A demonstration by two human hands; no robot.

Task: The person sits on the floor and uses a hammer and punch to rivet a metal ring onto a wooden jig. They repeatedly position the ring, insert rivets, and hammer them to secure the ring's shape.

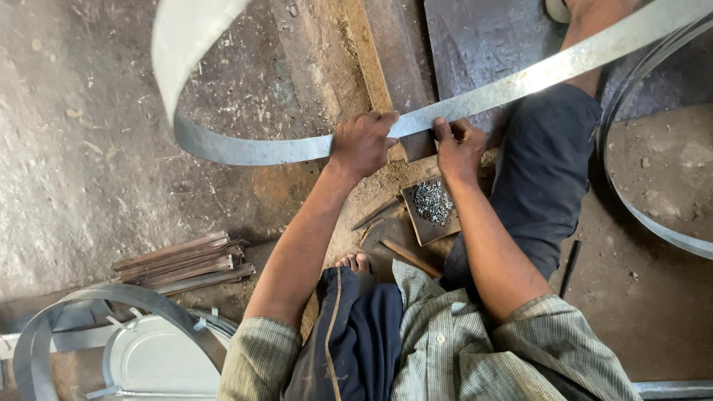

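Note:
A long strip of grey sheet metal (245, 148) curves in a big loop from the upper left, across the middle, and runs off at the upper right. My left hand (362, 142) is closed over the strip at the centre. My right hand (459, 148) grips the same strip a little to the right, fingers on its edge. Both hands press it down over a rusty steel bar (386, 59) lying on the floor. Just below my right hand lies a small flat plate (431, 226) with a heap of small shiny rivets (432, 200).
I sit on a dirty concrete floor, one bare foot (355, 261) tucked in, the other leg (546, 171) stretched forward. A wooden-handled tool (410, 256) lies by the plate. Rusty angle bars (186, 263) lie at left, bent metal bands and a sheet-metal piece (148, 356) at lower left, another hoop (631, 200) at right.

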